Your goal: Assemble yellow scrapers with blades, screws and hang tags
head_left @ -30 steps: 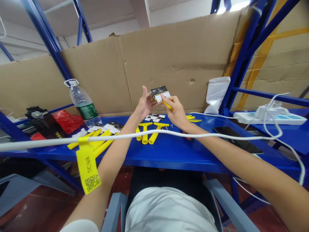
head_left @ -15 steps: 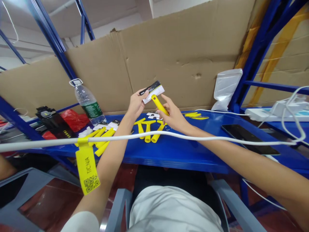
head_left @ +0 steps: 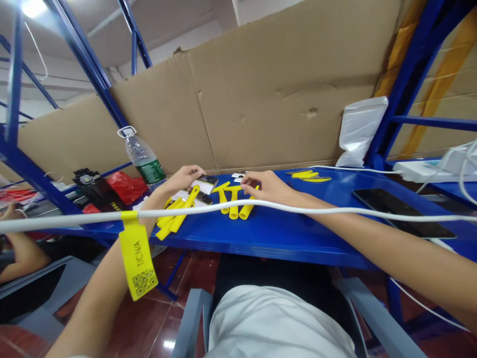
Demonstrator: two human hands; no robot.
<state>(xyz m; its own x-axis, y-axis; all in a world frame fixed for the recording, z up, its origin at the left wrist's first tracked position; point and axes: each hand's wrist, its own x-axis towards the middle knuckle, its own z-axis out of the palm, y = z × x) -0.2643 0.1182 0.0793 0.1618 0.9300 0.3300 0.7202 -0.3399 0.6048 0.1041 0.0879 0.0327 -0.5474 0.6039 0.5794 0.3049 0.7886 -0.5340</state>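
My left hand (head_left: 185,178) is low over the left part of the blue table, fingers closed on the edge of a black-and-white printed card (head_left: 207,184). Just below it, several yellow handles (head_left: 179,215) lie in a pile, with other printed cards (head_left: 200,198) partly under them. My right hand (head_left: 266,186) is curled over the top of the rightmost yellow T-shaped piece (head_left: 246,211); whatever its fingertips pinch is hidden. Two more yellow T-shaped pieces (head_left: 233,211) lie beside it. Behind them a small white-and-black piece (head_left: 238,175) shows in part.
A white cable (head_left: 208,210) with a yellow tag (head_left: 138,258) crosses the near view. Thin yellow pieces (head_left: 305,174) lie behind my right hand. A phone (head_left: 400,213) and a power strip (head_left: 417,170) are rightward; a bottle (head_left: 147,161) stands left. Another person's arm (head_left: 24,246) shows far left.
My left hand has come down and left with the card. The yellow handle has left my right hand and lies on the pile. My right hand has lowered to the T-shaped pieces.
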